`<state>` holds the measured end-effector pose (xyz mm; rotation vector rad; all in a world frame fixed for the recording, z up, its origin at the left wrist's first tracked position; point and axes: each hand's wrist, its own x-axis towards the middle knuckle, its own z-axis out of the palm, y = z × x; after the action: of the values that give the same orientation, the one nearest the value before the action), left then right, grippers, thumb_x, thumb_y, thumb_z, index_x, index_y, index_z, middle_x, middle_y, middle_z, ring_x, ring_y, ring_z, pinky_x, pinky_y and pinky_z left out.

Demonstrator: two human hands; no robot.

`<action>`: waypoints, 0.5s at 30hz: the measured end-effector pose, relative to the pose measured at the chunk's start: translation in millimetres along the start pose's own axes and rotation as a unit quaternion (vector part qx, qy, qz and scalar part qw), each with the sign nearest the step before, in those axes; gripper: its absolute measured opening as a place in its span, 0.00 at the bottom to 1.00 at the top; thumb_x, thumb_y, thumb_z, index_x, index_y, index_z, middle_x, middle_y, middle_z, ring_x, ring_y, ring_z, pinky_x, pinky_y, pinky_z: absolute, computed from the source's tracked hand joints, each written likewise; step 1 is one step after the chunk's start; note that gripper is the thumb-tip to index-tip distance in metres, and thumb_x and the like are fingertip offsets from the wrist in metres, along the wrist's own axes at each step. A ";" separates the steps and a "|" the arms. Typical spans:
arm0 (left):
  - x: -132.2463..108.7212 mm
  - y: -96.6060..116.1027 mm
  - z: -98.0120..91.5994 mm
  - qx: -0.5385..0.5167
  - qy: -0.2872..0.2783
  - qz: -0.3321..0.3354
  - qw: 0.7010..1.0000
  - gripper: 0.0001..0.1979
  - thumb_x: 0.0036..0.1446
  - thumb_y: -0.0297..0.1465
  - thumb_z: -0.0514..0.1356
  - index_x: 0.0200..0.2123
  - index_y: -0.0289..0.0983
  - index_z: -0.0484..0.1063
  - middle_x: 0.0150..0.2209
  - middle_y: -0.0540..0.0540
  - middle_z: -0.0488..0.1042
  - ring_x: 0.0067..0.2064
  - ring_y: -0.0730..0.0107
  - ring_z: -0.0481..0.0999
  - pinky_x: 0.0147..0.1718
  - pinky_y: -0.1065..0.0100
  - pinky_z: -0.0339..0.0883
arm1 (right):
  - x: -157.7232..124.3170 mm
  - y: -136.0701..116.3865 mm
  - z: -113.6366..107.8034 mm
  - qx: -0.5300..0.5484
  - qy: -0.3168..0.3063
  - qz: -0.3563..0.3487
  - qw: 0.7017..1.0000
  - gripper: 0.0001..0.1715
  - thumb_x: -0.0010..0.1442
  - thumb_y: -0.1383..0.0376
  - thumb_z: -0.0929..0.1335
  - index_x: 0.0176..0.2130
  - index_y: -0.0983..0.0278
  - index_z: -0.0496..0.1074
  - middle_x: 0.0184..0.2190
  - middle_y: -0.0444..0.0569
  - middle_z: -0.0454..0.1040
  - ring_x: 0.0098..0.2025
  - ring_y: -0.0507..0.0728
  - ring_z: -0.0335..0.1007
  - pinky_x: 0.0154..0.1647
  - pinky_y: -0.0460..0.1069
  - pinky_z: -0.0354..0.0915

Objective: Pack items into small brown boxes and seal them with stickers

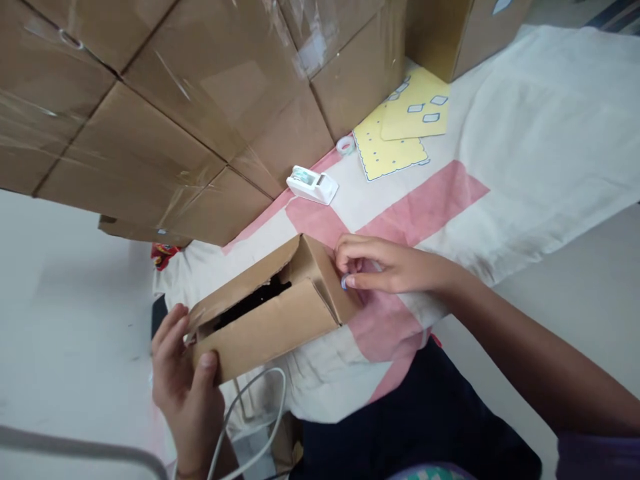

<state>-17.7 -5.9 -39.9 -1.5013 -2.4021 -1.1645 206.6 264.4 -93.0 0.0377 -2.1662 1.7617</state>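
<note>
A small brown cardboard box (273, 313) lies at the centre of the frame, on the near edge of a white cotton cloth with pink squares (525, 133). Its top flaps stand slightly apart, showing a dark gap. The left hand (185, 380), at the lower left, clasps the box's near end, thumb on the front face and fingers curled round the back. The right hand (380, 267), at centre right, has its fingertips closed on a small pale-blue piece (344, 283) that touches the folded end flap; whether it is tape or a sticker is too small to tell.

Judging from this, the flap work goes best if the left hand's clasp bears the box down onto the cloth so it cannot slide. The right fingertips should press flat along the flap's edge, not at 1 corner. The open top gap suggests squaring the flaps first.

A white plastic tape dispenser (313, 184) sits just above the box, and a small clear tape roll (345, 144) lies near it. 2 yellow sticker sheets (400, 127) lie at the upper right, large taped brown cartons (165, 100) fill the upper left, and a white cable (260, 413) loops below the box.
</note>
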 end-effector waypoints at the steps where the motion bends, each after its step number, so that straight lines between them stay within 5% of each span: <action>1: 1.2 1.0 1.2 -0.019 0.026 -0.008 0.999 0.24 0.63 0.33 0.58 0.63 0.49 0.65 0.69 0.46 0.61 0.70 0.51 0.58 0.69 0.43 0.51 | 0.5 0.3 0.7 -0.003 0.002 0.002 1.000 0.07 0.67 0.63 0.67 0.37 0.62 0.66 0.39 0.46 0.65 0.39 0.54 0.63 0.43 0.50 0.61; 15: 12.8 7.6 -1.9 -0.059 0.029 -0.008 0.998 0.21 0.61 0.36 0.62 0.57 0.45 0.71 0.59 0.43 0.70 0.65 0.52 0.65 0.67 0.44 0.56 | 4.7 13.8 8.5 -0.030 0.045 0.068 0.996 0.07 0.65 0.59 0.68 0.38 0.60 0.69 0.37 0.47 0.71 0.37 0.56 0.68 0.38 0.51 0.67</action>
<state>-18.9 4.1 -28.8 -1.4610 -2.3493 -1.3564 196.8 260.4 -106.1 -0.2048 -2.2014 1.7321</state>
